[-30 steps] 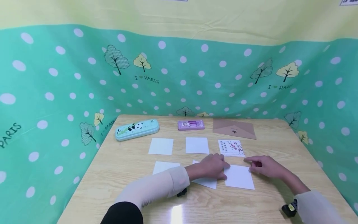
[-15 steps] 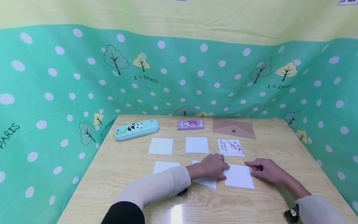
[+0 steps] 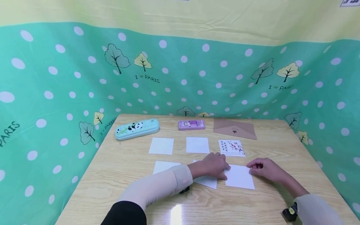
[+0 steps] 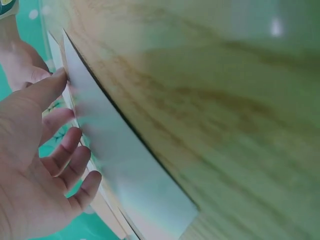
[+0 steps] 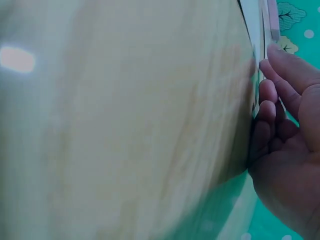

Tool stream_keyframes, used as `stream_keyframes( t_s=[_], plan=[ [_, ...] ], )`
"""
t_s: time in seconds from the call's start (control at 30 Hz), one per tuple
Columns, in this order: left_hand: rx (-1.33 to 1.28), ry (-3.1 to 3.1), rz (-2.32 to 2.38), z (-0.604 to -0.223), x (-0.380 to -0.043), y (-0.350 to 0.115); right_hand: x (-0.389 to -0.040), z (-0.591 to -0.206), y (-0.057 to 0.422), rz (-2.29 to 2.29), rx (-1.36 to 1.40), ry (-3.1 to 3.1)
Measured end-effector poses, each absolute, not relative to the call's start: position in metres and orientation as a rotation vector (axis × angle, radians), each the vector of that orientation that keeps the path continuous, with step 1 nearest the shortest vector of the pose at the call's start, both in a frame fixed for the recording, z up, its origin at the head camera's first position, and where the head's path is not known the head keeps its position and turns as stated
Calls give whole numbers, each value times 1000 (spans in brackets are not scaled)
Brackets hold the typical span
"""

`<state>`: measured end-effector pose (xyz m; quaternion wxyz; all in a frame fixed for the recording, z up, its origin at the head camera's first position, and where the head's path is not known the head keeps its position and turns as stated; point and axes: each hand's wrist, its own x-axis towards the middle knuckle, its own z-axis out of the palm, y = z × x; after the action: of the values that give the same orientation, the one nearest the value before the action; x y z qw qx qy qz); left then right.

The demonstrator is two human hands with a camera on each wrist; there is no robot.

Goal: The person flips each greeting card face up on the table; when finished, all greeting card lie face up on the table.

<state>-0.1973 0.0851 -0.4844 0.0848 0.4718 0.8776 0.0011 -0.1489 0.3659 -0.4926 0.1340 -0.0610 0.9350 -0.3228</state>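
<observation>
Between the two hands a white square card lies flat on the wooden table. My left hand touches its left edge with thumb and index finger; in the left wrist view the other fingers are loosely bent. My right hand pinches the card's far right corner between thumb and index finger, its remaining fingers curled in. Under my left hand lies a tilted white card, partly covered. Behind the pinched card is a card printed with red blossoms and characters.
Two blank white cards lie in the far row. Another card is partly hidden by my left sleeve. At the back are a turquoise panda pencil case, a purple box and a brown envelope. A dotted cloth hangs behind.
My right thumb and index finger have drawn closer together at the card's far right corner. The left hand stays at the left edge, and the card has barely shifted.
</observation>
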Motion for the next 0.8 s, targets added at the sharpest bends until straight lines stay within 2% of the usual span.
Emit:
stream_keyframes(
  t_s=[0.43,0.8],
  plan=[
    [1388,2620,29,-484,-198,84,-158,-489,361,-1053,-311,2572],
    [1368,2665,3,-489,-196,81,-149,-489,362,-1030,-254,2630]
  ],
)
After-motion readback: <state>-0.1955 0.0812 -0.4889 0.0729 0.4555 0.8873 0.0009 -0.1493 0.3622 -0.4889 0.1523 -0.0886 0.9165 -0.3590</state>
